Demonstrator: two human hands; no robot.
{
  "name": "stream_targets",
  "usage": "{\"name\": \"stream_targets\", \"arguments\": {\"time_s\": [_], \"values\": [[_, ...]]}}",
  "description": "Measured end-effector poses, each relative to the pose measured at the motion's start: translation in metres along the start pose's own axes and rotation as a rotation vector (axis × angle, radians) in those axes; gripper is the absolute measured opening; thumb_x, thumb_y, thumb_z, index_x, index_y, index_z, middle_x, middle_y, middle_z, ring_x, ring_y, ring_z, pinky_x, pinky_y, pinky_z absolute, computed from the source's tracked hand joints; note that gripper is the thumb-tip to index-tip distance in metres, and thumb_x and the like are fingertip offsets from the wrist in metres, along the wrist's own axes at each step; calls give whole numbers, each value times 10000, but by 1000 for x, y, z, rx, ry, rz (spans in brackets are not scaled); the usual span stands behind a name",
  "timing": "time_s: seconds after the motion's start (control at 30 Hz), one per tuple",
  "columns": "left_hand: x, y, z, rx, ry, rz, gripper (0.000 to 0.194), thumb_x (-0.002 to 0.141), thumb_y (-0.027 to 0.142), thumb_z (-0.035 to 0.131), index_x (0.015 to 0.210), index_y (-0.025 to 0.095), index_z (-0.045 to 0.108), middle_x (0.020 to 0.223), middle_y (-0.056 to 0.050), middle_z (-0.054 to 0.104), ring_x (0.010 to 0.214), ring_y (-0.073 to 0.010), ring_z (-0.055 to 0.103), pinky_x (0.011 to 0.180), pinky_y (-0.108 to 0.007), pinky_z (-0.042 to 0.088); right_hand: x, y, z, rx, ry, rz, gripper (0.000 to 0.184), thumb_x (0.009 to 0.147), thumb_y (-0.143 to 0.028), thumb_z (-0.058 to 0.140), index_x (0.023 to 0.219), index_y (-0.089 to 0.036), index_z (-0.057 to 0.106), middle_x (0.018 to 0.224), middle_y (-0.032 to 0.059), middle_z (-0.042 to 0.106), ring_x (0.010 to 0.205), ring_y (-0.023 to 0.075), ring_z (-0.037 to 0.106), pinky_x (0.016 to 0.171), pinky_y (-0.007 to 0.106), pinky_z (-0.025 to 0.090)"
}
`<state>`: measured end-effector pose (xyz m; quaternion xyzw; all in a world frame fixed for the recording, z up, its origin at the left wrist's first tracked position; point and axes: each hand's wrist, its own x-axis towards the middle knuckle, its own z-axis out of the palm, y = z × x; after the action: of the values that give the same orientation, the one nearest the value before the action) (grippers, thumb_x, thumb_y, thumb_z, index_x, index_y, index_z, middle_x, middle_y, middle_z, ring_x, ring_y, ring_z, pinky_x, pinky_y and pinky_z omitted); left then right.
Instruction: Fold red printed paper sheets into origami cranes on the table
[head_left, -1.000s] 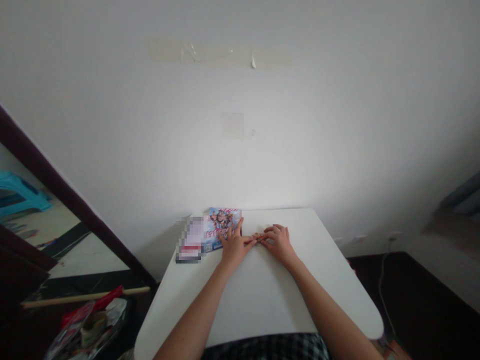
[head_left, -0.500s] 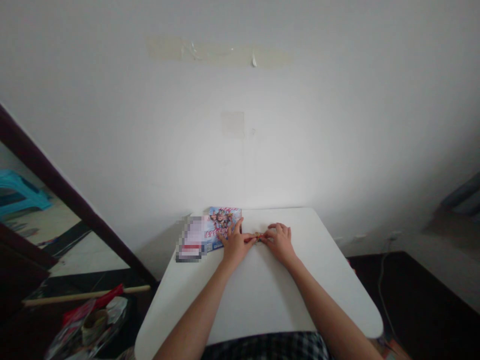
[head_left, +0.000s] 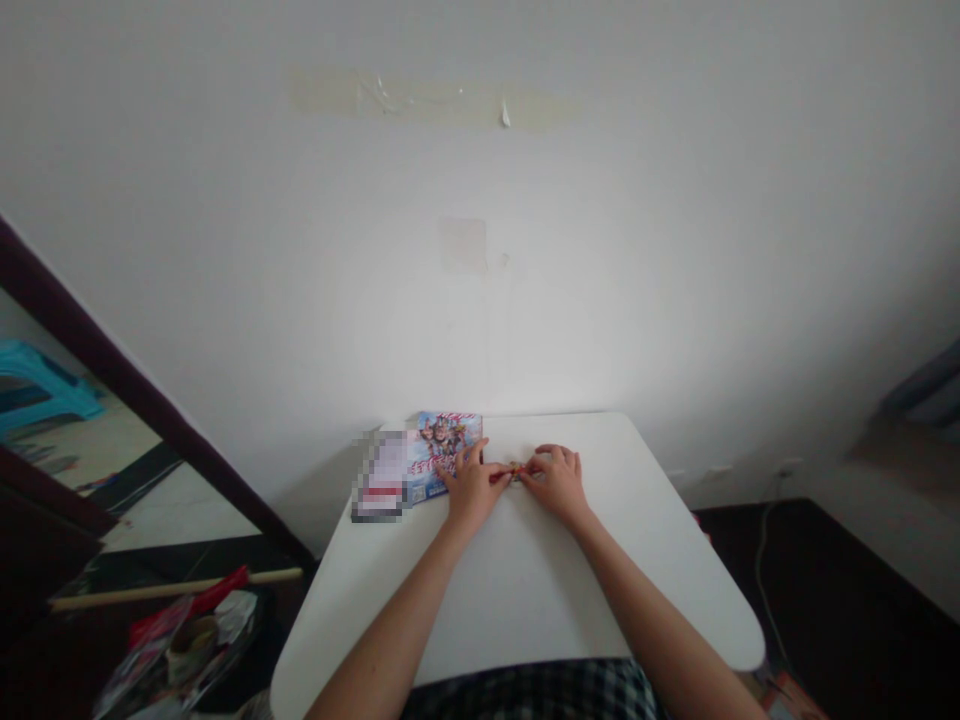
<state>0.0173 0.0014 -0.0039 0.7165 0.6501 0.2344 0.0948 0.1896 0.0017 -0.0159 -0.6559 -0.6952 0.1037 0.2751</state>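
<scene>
A small red and multicoloured piece is pinched between my two hands over the far half of the white table; its exact kind is too small to make out. My left hand grips its left end between thumb and forefinger, with the other fingers spread over the edge of a colourful printed box or booklet. From the other side, the fingertips of my right hand close on the piece's right end and partly hide it.
Beside the printed item lies a blurred-out flat thing. A white wall rises behind the table. On the floor at left are a bag of odds and ends and a wooden stick. A cable hangs at right.
Both hands stay almost in place, with only a slight shift of the right fingers at the small piece. The whole view has moved a little.
</scene>
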Motion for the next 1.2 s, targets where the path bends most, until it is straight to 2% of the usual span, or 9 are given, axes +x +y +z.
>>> {"name": "stream_targets", "arguments": {"time_s": [0.37, 0.8, 0.97, 1.2], "values": [[0, -3, 3, 37, -19, 10, 176, 846, 477, 679, 998, 468, 766, 1566, 41, 420, 1426, -388, 332, 1085, -830, 100, 3, 0, -1, -4, -22, 29, 143, 832, -433, 714, 856, -297, 750, 1292, 29, 588, 1297, 290, 420, 1167, 554, 169], [-1, 3, 2, 44, 8, -11, 161, 843, 479, 673, 950, 425, 780, 1570, 40, 422, 1430, -399, 323, 1093, -822, 86, 3, -3, 1, -34, -43, 42, 160, 874, -431, 666, 891, -287, 735, 1306, 33, 563, 1333, 299, 373, 1175, 589, 129], [-2, 4, 0, 56, 17, 20, 154, 852, 466, 655, 927, 415, 779, 1575, 53, 418, 1447, -403, 301, 1088, -828, 89, 4, -3, 2, -29, -44, 35, 167, 871, -440, 667, 877, -285, 732, 1294, 33, 564, 1333, 310, 363, 1169, 601, 127], [0, 6, -3, 65, -26, -10, 181, 825, 524, 682, 929, 417, 784, 1590, 64, 400, 1460, -393, 268, 1111, -806, 40, 5, -4, 2, -23, -44, 53, 174, 855, -437, 682, 859, -269, 728, 1300, 41, 567, 1323, 308, 372, 1167, 584, 137]]}}
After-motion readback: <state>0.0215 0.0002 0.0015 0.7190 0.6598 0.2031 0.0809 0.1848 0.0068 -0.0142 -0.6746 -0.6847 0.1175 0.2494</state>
